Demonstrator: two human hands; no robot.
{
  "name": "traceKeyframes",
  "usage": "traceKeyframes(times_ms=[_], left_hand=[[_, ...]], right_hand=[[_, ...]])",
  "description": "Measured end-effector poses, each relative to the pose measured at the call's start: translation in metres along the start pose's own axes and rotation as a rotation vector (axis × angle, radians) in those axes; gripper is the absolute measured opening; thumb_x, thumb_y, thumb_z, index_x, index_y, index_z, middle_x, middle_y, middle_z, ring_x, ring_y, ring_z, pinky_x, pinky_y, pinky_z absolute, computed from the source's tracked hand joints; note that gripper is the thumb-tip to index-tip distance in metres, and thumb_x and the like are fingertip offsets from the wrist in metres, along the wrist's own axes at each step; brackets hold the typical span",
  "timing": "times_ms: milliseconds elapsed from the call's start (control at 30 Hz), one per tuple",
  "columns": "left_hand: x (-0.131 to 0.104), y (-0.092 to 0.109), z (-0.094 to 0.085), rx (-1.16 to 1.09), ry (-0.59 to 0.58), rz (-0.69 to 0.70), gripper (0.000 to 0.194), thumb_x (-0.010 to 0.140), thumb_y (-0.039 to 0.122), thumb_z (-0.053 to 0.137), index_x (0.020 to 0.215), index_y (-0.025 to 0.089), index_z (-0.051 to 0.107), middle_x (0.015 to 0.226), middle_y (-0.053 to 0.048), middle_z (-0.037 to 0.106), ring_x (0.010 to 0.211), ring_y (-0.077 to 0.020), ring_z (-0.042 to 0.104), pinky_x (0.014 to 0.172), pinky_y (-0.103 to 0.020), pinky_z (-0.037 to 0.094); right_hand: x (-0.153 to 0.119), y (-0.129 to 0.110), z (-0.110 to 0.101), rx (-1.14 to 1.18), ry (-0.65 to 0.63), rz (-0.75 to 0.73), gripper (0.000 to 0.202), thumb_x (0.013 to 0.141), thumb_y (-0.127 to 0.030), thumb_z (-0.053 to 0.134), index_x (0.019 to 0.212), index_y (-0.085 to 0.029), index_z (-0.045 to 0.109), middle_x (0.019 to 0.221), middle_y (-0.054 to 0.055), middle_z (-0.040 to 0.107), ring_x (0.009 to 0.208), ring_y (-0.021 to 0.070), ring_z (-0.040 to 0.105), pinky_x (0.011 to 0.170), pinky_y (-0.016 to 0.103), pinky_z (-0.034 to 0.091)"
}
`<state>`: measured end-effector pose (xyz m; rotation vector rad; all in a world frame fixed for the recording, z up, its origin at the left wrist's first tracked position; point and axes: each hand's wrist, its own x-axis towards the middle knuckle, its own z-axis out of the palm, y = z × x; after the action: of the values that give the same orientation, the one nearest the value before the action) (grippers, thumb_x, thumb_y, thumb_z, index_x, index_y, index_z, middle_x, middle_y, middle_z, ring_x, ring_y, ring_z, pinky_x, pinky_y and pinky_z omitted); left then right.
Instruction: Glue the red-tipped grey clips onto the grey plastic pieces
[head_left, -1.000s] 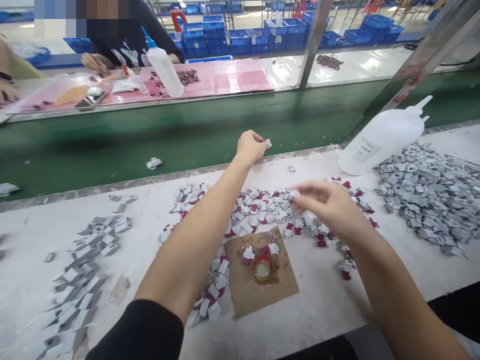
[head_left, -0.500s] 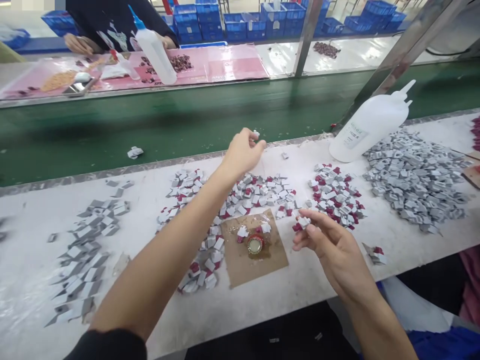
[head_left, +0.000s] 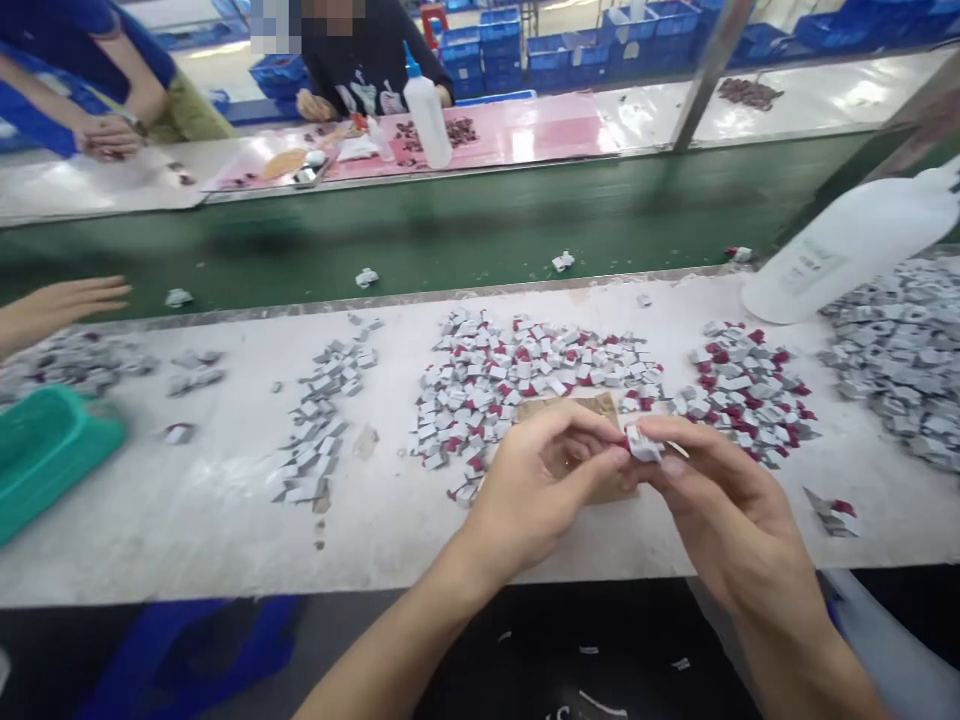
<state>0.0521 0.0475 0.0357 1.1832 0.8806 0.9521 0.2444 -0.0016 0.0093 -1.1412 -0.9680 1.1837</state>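
Observation:
My left hand [head_left: 544,485] and my right hand [head_left: 731,510] meet over the front of the table. Between their fingertips is a small white and dark red plastic piece [head_left: 643,446], and both hands pinch it. A brown cardboard square [head_left: 621,490] lies under them, mostly hidden by my left hand. Just beyond stretches a spread of white and red pieces [head_left: 510,365]. A second heap of such pieces [head_left: 739,385] sits behind my right hand.
Grey pieces [head_left: 900,350] are piled at right by a leaning white bottle [head_left: 832,245]. Loose grey pieces [head_left: 319,425] and a green tray [head_left: 52,455] are at left. A green belt [head_left: 465,230] carries several pieces. A co-worker's hand [head_left: 60,310] reaches in at left.
My left hand has come back from the green belt, where a small white piece now lies, and joined my right hand at the held piece. The view has swung left.

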Motion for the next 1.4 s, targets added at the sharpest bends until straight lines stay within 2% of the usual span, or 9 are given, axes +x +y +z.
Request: traceKeyframes(times_ms=[200, 367, 433, 567, 667, 833, 967, 1133, 1400], left_hand=[[-0.045, -0.011, -0.014, 0.315, 0.016, 0.18, 0.002, 0.11, 0.025, 0.082, 0.108, 0.026, 0.082, 0.107, -0.005, 0.085, 0.103, -0.0218, 0.081, 0.095, -0.036, 0.065], [-0.073, -0.019, -0.033, 0.432, -0.004, 0.202, 0.003, 0.111, 0.026, 0.08, 0.114, 0.027, 0.081, 0.112, -0.006, 0.086, 0.104, -0.023, 0.082, 0.095, -0.037, 0.066], [-0.084, -0.022, -0.055, 0.564, 0.201, 0.121, 0.007, 0.112, 0.034, 0.078, 0.116, 0.029, 0.081, 0.114, -0.006, 0.085, 0.105, -0.0259, 0.079, 0.096, -0.041, 0.065], [-0.106, -0.034, -0.12, 1.056, 0.882, -0.064, 0.022, 0.107, 0.039, 0.072, 0.121, 0.025, 0.079, 0.124, -0.015, 0.08, 0.129, -0.0406, 0.069, 0.114, -0.059, 0.057], [-0.117, -0.044, -0.159, 1.33, 1.076, -0.245, 0.033, 0.1, 0.037, 0.069, 0.125, 0.017, 0.078, 0.13, -0.024, 0.075, 0.141, -0.0508, 0.06, 0.123, -0.069, 0.049], [-0.118, -0.054, -0.176, 1.367, 1.058, -0.289, 0.027, 0.103, 0.038, 0.062, 0.114, 0.018, 0.076, 0.127, -0.027, 0.077, 0.138, -0.0554, 0.06, 0.119, -0.074, 0.048], [-0.113, -0.057, -0.168, 1.356, 0.992, -0.212, 0.022, 0.103, 0.033, 0.056, 0.112, 0.021, 0.073, 0.116, -0.022, 0.079, 0.13, -0.0493, 0.067, 0.115, -0.068, 0.052], [-0.114, -0.061, -0.155, 1.329, 0.846, -0.099, 0.02, 0.101, 0.031, 0.056, 0.11, 0.023, 0.072, 0.107, -0.014, 0.079, 0.114, -0.0383, 0.076, 0.109, -0.055, 0.059], [-0.103, -0.063, -0.138, 1.365, 0.768, -0.03, 0.033, 0.105, 0.033, 0.06, 0.129, 0.019, 0.079, 0.132, -0.019, 0.078, 0.133, -0.0431, 0.066, 0.118, -0.061, 0.051]], right_hand=[[-0.022, -0.007, -0.003, -0.126, -0.179, 0.241, 0.021, 0.1, -0.052, 0.095, 0.111, -0.035, 0.095, 0.083, 0.004, 0.084, 0.074, 0.023, 0.083, 0.073, 0.032, 0.074], [-0.037, -0.007, -0.007, -0.359, -0.188, 0.338, 0.035, 0.094, -0.062, 0.096, 0.109, -0.03, 0.095, 0.092, 0.008, 0.088, 0.08, 0.0273, 0.083, 0.078, 0.036, 0.075], [-0.036, -0.001, -0.02, -0.471, -0.153, 0.198, 0.032, 0.095, -0.06, 0.093, 0.107, -0.031, 0.095, 0.094, 0.009, 0.088, 0.079, 0.0281, 0.083, 0.075, 0.036, 0.073], [-0.033, 0.016, -0.054, -0.725, 0.083, 0.009, 0.021, 0.093, -0.05, 0.083, 0.097, -0.031, 0.091, 0.088, 0.005, 0.084, 0.073, 0.0253, 0.079, 0.07, 0.034, 0.07], [-0.036, 0.031, -0.071, -0.825, 0.2, 0.035, 0.027, 0.091, -0.053, 0.081, 0.103, -0.029, 0.089, 0.098, 0.004, 0.086, 0.081, 0.0249, 0.082, 0.08, 0.034, 0.071], [-0.041, 0.044, -0.08, -0.888, 0.093, -0.009, 0.03, 0.096, -0.055, 0.078, 0.108, -0.029, 0.087, 0.111, 0.005, 0.086, 0.085, 0.0243, 0.083, 0.081, 0.036, 0.07], [-0.04, 0.048, -0.085, -0.966, 0.023, -0.034, 0.027, 0.098, -0.054, 0.076, 0.107, -0.03, 0.084, 0.093, 0.002, 0.082, 0.071, 0.0232, 0.077, 0.069, 0.037, 0.063], [-0.04, 0.056, -0.086, -0.946, 0.015, -0.067, 0.028, 0.105, -0.053, 0.075, 0.118, -0.03, 0.084, 0.097, 0.003, 0.08, 0.076, 0.0234, 0.076, 0.074, 0.037, 0.061], [-0.039, 0.06, -0.08, -0.915, 0.035, -0.066, 0.027, 0.107, -0.05, 0.074, 0.122, -0.03, 0.084, 0.095, 0.002, 0.077, 0.076, 0.0217, 0.07, 0.074, 0.035, 0.057]])
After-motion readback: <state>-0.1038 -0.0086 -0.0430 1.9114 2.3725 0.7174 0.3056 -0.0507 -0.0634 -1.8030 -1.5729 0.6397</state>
